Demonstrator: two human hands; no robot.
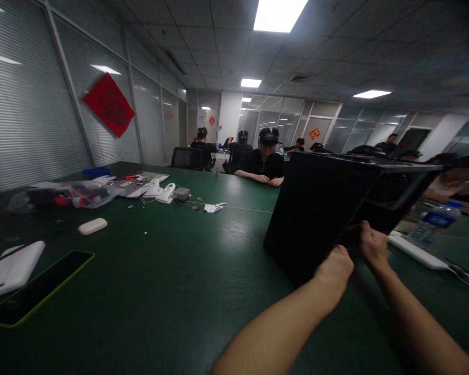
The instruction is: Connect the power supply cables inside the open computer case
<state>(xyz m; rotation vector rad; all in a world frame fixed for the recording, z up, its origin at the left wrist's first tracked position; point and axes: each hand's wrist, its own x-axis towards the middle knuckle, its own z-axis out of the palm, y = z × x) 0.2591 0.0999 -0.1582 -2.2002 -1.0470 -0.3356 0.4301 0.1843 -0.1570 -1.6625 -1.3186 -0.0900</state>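
Observation:
A black computer case (316,208) stands on the right part of the green table, slanted in view. Its near right side is open, and a round fan (393,185) shows dimly inside. My left hand (336,264) is closed in a fist at the lower near edge of the case. Just right of it, my right hand (374,242) is also closed, at the case's opening. Something thin and dark runs between the two hands, too dim to name. What the fingers hold is hidden.
Left on the green table (203,260) lie a phone (39,289), a white power bank (15,268), a white earbud case (93,226) and a plastic bag (97,194). A water bottle (437,221) and white power strip (418,251) are at right. A person (261,161) sits opposite.

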